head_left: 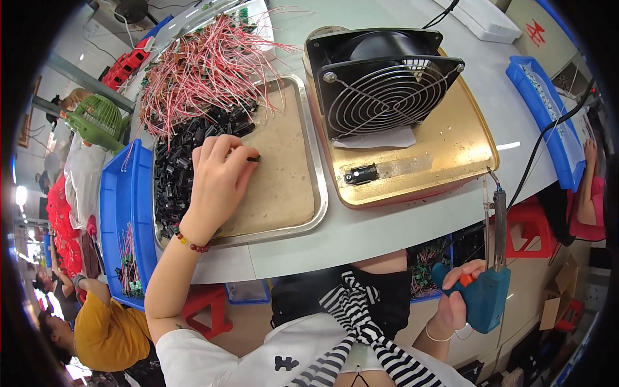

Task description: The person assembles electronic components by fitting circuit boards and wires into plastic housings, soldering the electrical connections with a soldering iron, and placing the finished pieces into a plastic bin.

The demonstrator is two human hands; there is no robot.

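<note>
My left hand (218, 175) is over the metal tray (319, 193), its fingers pinched on a small black plastic part (254, 158). Under and beside that hand lies a heap of similar black parts (173, 161). At the lower right, my right hand (454, 300) grips a teal soldering gun (488, 302) with an orange trigger. The gun points upward, its tip near the front right corner of a gold-coloured tin lid (445, 161). One black part (361, 174) with a metal end rests on the lid, in front of a black fan (387, 90).
Red and white wires (206, 71) are piled at the tray's far end. Blue bins stand at the left (126, 213) and far right (545, 116). A black cable (548, 129) crosses the right side. Co-workers sit left, in a yellow top (106, 329), and right, in pink (590, 213).
</note>
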